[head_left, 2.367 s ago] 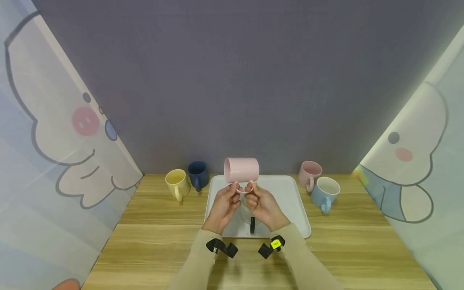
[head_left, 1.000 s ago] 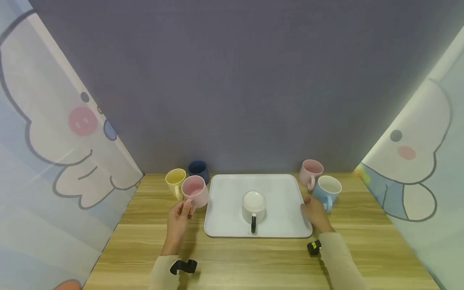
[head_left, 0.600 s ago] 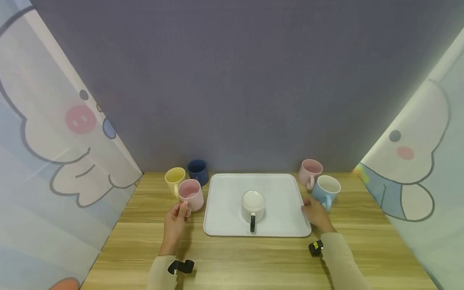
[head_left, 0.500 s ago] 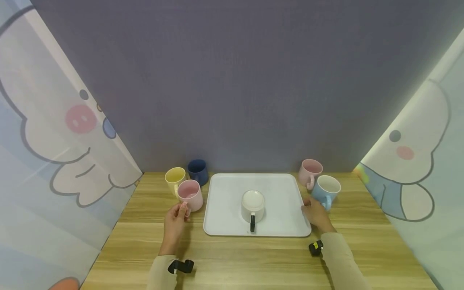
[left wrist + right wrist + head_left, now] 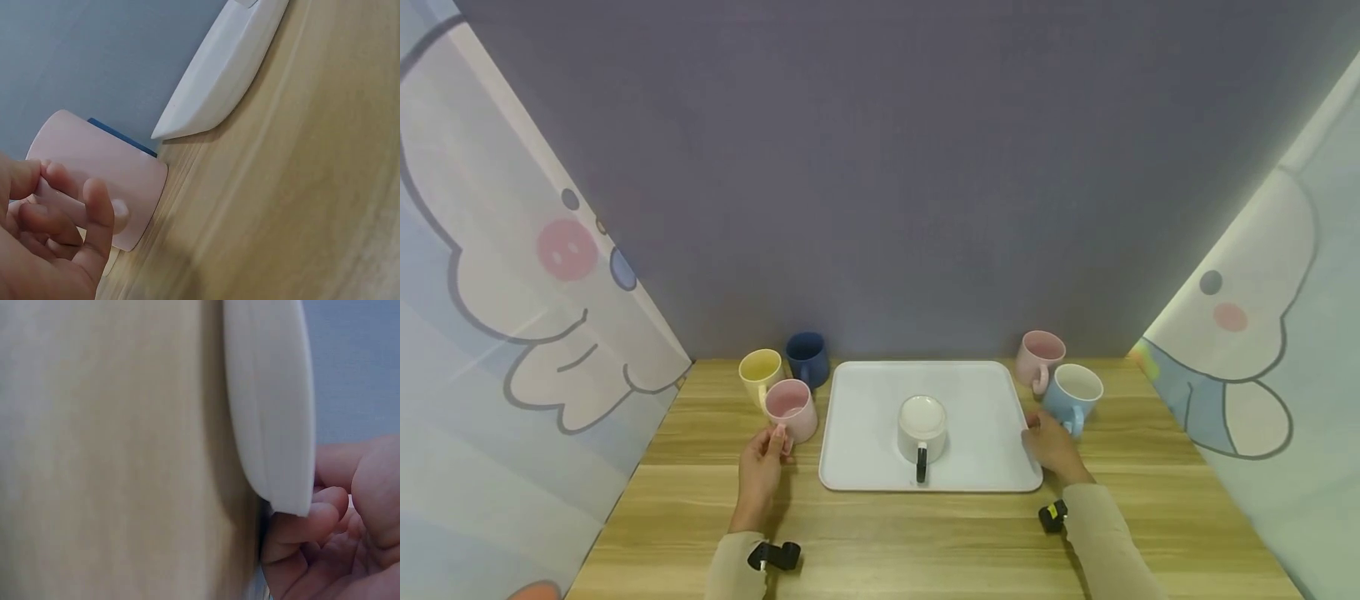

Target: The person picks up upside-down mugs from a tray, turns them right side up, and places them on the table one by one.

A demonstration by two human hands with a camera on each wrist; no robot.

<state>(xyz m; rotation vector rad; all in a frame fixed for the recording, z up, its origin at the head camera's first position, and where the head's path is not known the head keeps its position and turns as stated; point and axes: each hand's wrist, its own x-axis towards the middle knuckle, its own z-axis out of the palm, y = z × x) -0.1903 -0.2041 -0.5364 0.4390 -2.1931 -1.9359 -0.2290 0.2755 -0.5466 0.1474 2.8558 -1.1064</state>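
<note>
Pink mug is standing upright on the wooden table, lower left of centre in the head view, just left of the white tray; left hand is holding its handle, fingers curled round it, as the left wrist view shows. Judged step: setting the mug down beside the tray, with release of the handle seeming the next call. Right hand is resting at the tray's right edge, fingers curled against the rim; whether it is truly gripping cannot be told. Tray is holding one white mug with black handle, apparently empty. Yellow mug and navy mug are standing just behind the pink mug; second pink mug and light blue mug are standing right of the tray. Visible interiors are showing no contents
</note>
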